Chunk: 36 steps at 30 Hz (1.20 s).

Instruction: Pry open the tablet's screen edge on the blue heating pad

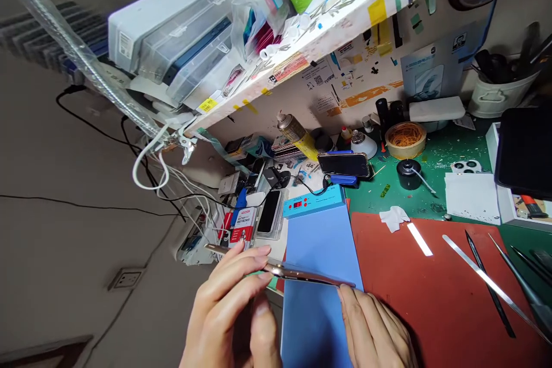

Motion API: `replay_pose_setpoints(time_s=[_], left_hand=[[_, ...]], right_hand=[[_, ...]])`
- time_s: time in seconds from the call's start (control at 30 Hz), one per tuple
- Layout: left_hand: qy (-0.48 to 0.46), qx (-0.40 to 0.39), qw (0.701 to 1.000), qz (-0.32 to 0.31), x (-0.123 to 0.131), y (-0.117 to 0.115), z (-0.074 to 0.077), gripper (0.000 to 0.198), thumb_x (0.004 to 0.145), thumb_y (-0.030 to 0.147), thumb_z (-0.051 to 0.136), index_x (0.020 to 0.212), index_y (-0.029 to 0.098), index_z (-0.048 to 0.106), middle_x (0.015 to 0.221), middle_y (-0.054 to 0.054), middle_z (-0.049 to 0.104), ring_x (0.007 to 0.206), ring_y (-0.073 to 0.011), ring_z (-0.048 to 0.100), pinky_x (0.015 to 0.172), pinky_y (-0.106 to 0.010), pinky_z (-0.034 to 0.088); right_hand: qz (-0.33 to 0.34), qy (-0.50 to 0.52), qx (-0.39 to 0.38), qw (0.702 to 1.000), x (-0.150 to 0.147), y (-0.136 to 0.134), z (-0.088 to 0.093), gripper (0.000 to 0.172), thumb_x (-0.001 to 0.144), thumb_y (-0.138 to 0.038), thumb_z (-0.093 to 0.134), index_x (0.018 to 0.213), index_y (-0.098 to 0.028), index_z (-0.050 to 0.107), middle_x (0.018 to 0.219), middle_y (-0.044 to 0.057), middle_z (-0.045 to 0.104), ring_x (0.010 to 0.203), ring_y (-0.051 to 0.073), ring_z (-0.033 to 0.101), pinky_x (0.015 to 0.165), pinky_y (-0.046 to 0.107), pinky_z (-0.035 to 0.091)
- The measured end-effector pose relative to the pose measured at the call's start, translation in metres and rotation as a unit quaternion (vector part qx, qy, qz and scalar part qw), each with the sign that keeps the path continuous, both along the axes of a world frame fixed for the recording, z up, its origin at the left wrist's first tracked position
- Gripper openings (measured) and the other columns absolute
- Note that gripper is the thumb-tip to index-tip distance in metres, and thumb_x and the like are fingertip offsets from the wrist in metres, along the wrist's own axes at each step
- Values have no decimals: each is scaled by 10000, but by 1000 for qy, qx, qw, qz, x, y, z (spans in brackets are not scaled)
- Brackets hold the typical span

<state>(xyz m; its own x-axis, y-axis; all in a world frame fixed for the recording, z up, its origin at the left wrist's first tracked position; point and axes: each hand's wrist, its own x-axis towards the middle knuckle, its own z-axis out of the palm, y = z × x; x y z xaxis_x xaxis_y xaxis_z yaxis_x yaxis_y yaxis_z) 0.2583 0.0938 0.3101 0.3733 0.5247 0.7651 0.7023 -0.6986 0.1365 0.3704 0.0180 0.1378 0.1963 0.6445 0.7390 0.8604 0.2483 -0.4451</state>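
A thin phone-like device [308, 277] with a shiny metallic edge is seen edge-on, raised over the blue heating pad [321, 241]. My left hand [235, 305] grips its left part, fingertips along the near edge and over the top. At its right end my right hand [373, 325] is closed, with the fingertips pinching the corner. The device's broad faces are mostly hidden by the viewing angle.
A red mat [431, 282] at the right bears tweezers [517, 276], a metal strip [491, 282] and a black tool [489, 282]. Behind stand a propped phone [345, 165], a spray can [297, 135] and a black bottle [409, 175]. A cluttered shelf [297, 60] hangs above.
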Motion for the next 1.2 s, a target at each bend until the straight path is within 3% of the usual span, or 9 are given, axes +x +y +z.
replay_pose_setpoints(time_s=[0.1,0.3,0.5,0.7,0.87,1.03,1.13,1.2], left_hand=[[-4,3,1000,7,4,0,0,382,933,-103,643,1174,180,732,1199,-21,768,1173,-139,793,1237,-406,630],[-34,-8,999,18,-1,-1,-4,396,921,-94,690,1184,189,779,1220,-38,803,1178,-210,804,1246,-524,623],[-17,-18,1000,14,-3,0,-3,374,950,-70,672,1197,193,771,1249,-42,791,1226,-190,796,1214,-448,634],[-2,-5,1000,14,3,5,1,356,955,-71,646,1169,203,727,1213,-18,771,1188,-120,783,1187,-343,618],[18,8,999,-25,0,9,1,446,910,-102,647,1246,178,741,1236,-58,795,1180,-201,801,1121,-435,669],[11,10,1000,-23,0,8,0,448,903,-107,634,1237,171,743,1206,-65,785,1158,-210,796,1101,-452,684],[19,11,1000,-22,-1,7,1,457,895,-99,645,1240,183,747,1196,-68,802,1145,-231,804,1071,-475,698],[15,9,1000,-22,-3,7,0,450,890,-107,645,1231,169,746,1215,-78,807,1169,-227,802,1082,-456,686]], right_hand=[[-11,5,8,1000,3,4,9,414,1173,-21,443,1079,-88,841,913,51,903,701,189,873,674,342,670],[-21,23,14,999,4,7,13,395,1188,-27,465,1044,-90,828,869,55,892,676,178,860,686,337,648],[-25,31,16,999,4,8,12,355,1192,-39,492,1052,-89,815,858,55,884,677,169,848,710,336,626],[-27,48,27,998,2,15,23,305,1181,-20,495,1078,-86,774,776,52,835,619,163,797,650,346,567],[-17,42,13,999,3,18,27,265,1183,-40,524,1095,-86,769,734,27,774,590,151,741,634,343,538],[-18,3,-1,1000,4,16,29,276,1163,-19,519,1090,-87,777,697,14,719,554,158,694,607,354,523],[-19,4,-6,1000,5,10,27,171,1162,-112,623,1143,-54,784,741,41,760,567,171,726,603,363,549],[-15,31,-9,999,8,2,21,223,1164,-250,703,1206,-47,783,840,83,833,638,188,795,649,351,604]])
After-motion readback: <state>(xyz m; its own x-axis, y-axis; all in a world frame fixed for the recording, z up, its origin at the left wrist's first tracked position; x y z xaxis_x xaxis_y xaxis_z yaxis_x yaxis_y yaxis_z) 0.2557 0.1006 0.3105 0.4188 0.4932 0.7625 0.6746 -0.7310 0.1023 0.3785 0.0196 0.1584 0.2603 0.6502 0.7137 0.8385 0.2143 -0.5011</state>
